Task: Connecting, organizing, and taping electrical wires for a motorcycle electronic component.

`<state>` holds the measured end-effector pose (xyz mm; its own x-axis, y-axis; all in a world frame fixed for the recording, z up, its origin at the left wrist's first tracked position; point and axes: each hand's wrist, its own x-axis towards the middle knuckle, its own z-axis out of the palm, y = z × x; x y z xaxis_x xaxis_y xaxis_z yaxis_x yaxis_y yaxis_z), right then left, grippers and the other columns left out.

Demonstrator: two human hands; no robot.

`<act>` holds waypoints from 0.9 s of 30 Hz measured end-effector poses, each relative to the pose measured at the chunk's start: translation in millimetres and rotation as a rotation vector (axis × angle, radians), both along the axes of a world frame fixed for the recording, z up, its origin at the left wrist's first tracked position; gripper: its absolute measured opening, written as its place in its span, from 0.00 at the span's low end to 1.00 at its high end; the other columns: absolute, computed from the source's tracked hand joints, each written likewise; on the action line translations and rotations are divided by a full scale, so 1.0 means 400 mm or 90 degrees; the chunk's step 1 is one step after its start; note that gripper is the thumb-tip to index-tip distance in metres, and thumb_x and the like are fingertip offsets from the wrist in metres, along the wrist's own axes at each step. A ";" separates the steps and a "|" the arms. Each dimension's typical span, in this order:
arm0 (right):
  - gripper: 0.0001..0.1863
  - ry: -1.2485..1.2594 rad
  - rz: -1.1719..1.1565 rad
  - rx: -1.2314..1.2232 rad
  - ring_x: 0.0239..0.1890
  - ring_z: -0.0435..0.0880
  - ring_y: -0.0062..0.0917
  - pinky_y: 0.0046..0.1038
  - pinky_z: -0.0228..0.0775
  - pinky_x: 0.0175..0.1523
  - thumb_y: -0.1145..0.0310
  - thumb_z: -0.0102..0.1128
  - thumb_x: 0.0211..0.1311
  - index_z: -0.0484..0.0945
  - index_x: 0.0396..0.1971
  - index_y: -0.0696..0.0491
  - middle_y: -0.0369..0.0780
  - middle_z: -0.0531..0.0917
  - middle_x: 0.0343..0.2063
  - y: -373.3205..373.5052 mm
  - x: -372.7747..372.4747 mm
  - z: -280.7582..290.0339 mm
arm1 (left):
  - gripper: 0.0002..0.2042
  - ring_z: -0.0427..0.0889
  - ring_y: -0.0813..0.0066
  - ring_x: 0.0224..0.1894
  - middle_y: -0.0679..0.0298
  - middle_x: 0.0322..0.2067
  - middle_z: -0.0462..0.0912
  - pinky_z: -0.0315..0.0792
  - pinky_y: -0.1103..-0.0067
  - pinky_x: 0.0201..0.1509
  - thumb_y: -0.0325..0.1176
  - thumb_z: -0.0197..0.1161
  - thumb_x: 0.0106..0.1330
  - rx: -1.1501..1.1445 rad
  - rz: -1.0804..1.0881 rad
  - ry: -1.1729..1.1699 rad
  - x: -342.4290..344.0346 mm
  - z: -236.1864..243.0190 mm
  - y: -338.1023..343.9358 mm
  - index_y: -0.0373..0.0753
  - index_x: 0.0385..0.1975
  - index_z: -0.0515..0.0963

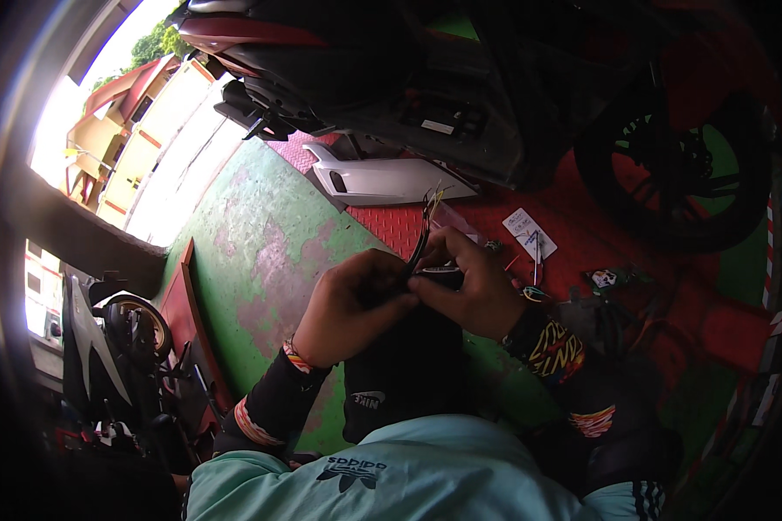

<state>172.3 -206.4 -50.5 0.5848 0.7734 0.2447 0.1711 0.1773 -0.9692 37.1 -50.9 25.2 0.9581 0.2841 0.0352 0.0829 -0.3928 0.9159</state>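
Because the black cable (420, 239) looks thin and bendy, handling it well seems to call for a light, steady pinch close to the spot being worked. It rises between the two hands, in front of the person, and its far end fans out into fine loose wires (434, 198). The left hand (356, 304) is narrow, thumb and fingers drawn together on the near part of the cable; the right hand (473, 286) faces it, thumb and fingers pinching a small dark piece (443, 276) whose kind I cannot tell. Whether the fingertips of the two hands touch is hard to make out. A sound method is to let the left hand steady the cable while the right makes the finer moves, with no hard tug that could strain the wires and no sharp fold. Pointing the loose ends away from the palms should help prevent snags. Beyond the hands, the white panel (391, 181) lies by the motorbike (347, 69), so scratching it with the wire ends is worth avoiding. Small parts could easily get lost on the red mat (382, 221), where a white card (526, 227) lies to the right.
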 end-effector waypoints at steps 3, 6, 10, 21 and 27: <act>0.15 -0.091 0.034 0.076 0.44 0.86 0.32 0.34 0.76 0.52 0.67 0.70 0.64 0.82 0.45 0.60 0.45 0.82 0.45 0.009 0.002 0.002 | 0.15 0.78 0.86 0.41 0.71 0.38 0.81 0.73 0.82 0.47 0.23 0.78 0.59 0.172 -0.039 0.007 0.005 0.039 0.020 0.36 0.44 0.81; 0.13 -0.147 0.074 0.083 0.47 0.84 0.31 0.33 0.76 0.52 0.68 0.68 0.65 0.82 0.46 0.58 0.43 0.81 0.44 -0.015 0.005 0.053 | 0.17 0.78 0.86 0.40 0.71 0.35 0.79 0.73 0.82 0.45 0.22 0.81 0.56 0.150 -0.058 0.000 0.003 0.086 0.021 0.36 0.43 0.81; 0.16 -0.213 0.080 0.074 0.49 0.84 0.32 0.33 0.77 0.54 0.65 0.72 0.64 0.83 0.47 0.56 0.42 0.79 0.46 -0.053 0.010 0.140 | 0.16 0.78 0.85 0.39 0.69 0.36 0.81 0.73 0.82 0.43 0.20 0.80 0.55 0.190 -0.083 -0.044 0.001 0.121 0.036 0.34 0.40 0.81; 0.24 -0.341 -0.113 0.096 0.64 0.81 0.38 0.35 0.75 0.65 0.68 0.80 0.57 0.79 0.50 0.59 0.49 0.77 0.63 -0.022 0.000 0.079 | 0.09 0.84 0.82 0.36 0.63 0.35 0.85 0.77 0.81 0.38 0.17 0.77 0.58 0.161 0.000 -0.122 0.005 0.071 0.003 0.30 0.36 0.84; 0.22 -0.009 -0.092 0.238 0.63 0.81 0.38 0.35 0.75 0.65 0.70 0.73 0.62 0.78 0.54 0.57 0.48 0.77 0.62 0.042 -0.044 -0.029 | 0.09 0.86 0.71 0.32 0.59 0.33 0.84 0.77 0.77 0.34 0.22 0.78 0.54 0.385 0.013 -0.268 0.013 0.062 -0.011 0.34 0.35 0.88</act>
